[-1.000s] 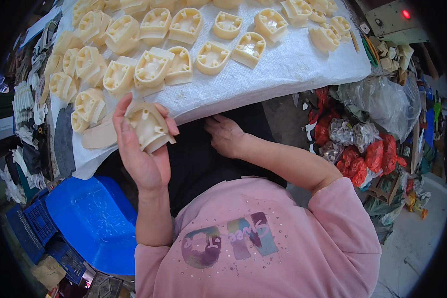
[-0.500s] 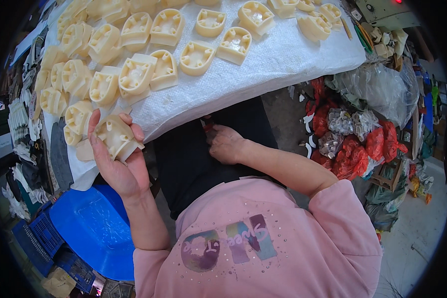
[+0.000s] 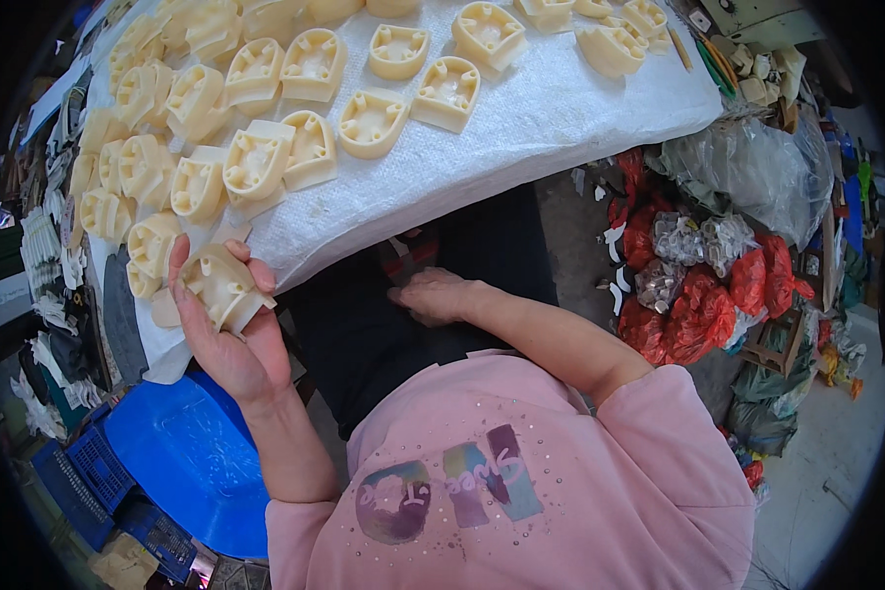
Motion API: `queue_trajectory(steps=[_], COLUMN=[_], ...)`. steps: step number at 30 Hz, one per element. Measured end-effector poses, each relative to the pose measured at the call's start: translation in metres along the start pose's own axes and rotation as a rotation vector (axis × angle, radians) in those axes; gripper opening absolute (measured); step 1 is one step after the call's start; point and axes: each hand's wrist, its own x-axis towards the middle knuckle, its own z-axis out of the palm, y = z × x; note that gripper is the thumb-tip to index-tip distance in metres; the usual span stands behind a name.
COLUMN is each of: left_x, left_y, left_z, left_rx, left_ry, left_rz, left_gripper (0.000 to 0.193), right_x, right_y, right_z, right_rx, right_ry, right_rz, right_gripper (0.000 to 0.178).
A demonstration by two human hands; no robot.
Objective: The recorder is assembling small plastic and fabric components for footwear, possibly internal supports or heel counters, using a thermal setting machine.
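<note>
My left hand (image 3: 234,339) is raised at the table's near left edge, fingers and thumb wrapped round a cream moulded plastic part (image 3: 221,287). This part has a rounded, hollow shell with small posts inside. Over my dark-trousered lap, my right hand (image 3: 437,297) is closed, its fingers curled; whatever they hold is hidden. Just beyond it, partly in shadow, shows a red and grey thing (image 3: 403,264) whose kind I cannot make out. Many similar cream parts (image 3: 374,123) lie on the white woven cloth (image 3: 403,177) covering the table.
A blue plastic tub (image 3: 182,452) stands below the table's left end, with blue crates (image 3: 98,462) beside it. At right, red plastic bags (image 3: 698,320) and clear bags (image 3: 757,177) are piled on the floor. Wires (image 3: 718,67) lie beyond the table's far right corner.
My right hand has shifted slightly nearer to me, and more of the red and grey thing beyond it shows. My left hand keeps its hold on the cream part, almost unmoved.
</note>
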Motion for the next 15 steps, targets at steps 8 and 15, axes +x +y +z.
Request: queue_trajectory(steps=[8, 15], left_x=[-0.002, -0.001], left_y=[0.004, 0.006], left_z=[-0.008, -0.015], left_rx=[-0.001, 0.006], left_ry=[0.016, -0.002], left_rz=[0.015, 0.014], left_gripper=[0.042, 0.041], right_x=[0.013, 0.019], right_y=[0.018, 0.024], right_z=[0.036, 0.046], right_rx=[-0.02, -0.024], right_ry=[-0.036, -0.153], right_rz=[0.032, 0.033], right_gripper=[0.03, 0.03])
